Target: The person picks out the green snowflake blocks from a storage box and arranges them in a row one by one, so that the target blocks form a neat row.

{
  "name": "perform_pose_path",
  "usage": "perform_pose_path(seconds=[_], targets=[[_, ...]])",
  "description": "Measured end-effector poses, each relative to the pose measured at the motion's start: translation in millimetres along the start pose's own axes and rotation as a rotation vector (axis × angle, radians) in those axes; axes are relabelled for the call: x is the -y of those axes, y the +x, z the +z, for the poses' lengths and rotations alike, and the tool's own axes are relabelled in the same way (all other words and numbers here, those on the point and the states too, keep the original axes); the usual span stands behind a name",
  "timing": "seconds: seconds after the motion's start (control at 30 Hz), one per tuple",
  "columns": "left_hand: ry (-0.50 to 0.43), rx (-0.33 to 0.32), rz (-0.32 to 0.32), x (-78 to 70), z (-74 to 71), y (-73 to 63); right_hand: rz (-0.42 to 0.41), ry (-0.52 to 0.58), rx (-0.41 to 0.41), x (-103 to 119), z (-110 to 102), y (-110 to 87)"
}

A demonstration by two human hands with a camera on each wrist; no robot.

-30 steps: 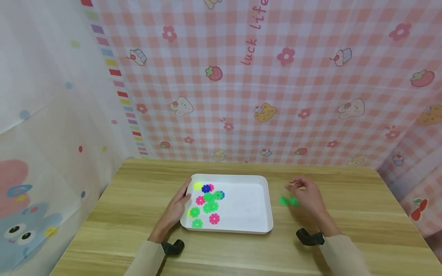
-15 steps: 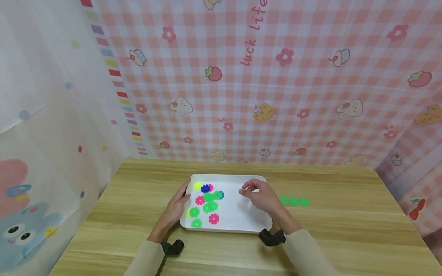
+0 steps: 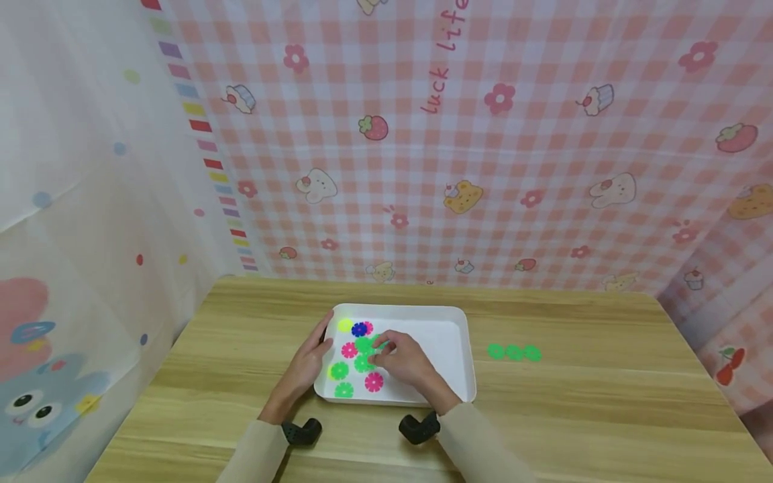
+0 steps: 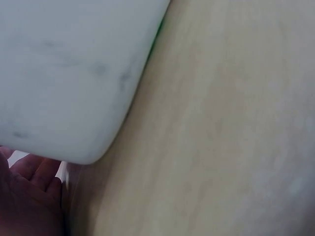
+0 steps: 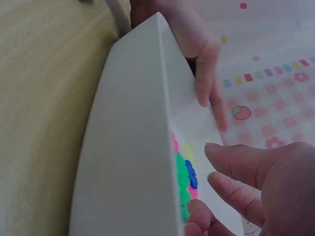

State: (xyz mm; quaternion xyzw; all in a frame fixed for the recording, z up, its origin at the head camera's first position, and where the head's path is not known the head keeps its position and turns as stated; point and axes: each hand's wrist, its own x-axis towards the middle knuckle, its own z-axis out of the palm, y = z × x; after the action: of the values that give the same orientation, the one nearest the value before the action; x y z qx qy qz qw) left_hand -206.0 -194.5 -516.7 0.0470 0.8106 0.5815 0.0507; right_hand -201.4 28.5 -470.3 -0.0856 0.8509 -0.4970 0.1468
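Observation:
My left hand [image 3: 304,365] grips the left side of a white tray [image 3: 425,312], with the thumb over the rim. Slotted plastic discs lie in the tray's left half: several green [image 3: 339,370], pink [image 3: 374,382], a dark blue one [image 3: 359,329] and yellow [image 3: 345,325]. Over the green discs in the middle of this group reaches my right hand [image 3: 404,359], hiding part of them. In the right wrist view its thumb and fingers are spread apart, close to the discs, with nothing between them. The left wrist view shows the tray's outer surface [image 4: 74,83] beside the left fingers.
Three green discs [image 3: 514,352] lie in a row on the wooden table [image 3: 592,389], to the right of the tray. A pink checked cloth [image 3: 423,161] hangs behind the table, and a pale printed cloth [image 3: 109,235] hangs on the left.
My right hand has moved left from beside the green discs on the table, across the tray, to the discs inside it. Three green discs now show in the row. The left hand stays put.

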Motion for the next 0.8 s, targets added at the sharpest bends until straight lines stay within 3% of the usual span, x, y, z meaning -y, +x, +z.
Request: perform_pose_path(seconds=[0.3,0.6,0.8], targets=[[-0.013,-0.001,-0.006,-0.6,0.2,0.9,0.047,-0.058,-0.002,-2.0,16.2,12.1],[-0.027,0.007,0.006,-3.4,-0.1,-0.9,0.045,-0.185,-0.022,-1.2,22.6,13.8],[-0.03,0.003,0.011,-2.8,0.6,-0.5,0.079,-0.199,-0.035,-0.7,25.1,13.4]])
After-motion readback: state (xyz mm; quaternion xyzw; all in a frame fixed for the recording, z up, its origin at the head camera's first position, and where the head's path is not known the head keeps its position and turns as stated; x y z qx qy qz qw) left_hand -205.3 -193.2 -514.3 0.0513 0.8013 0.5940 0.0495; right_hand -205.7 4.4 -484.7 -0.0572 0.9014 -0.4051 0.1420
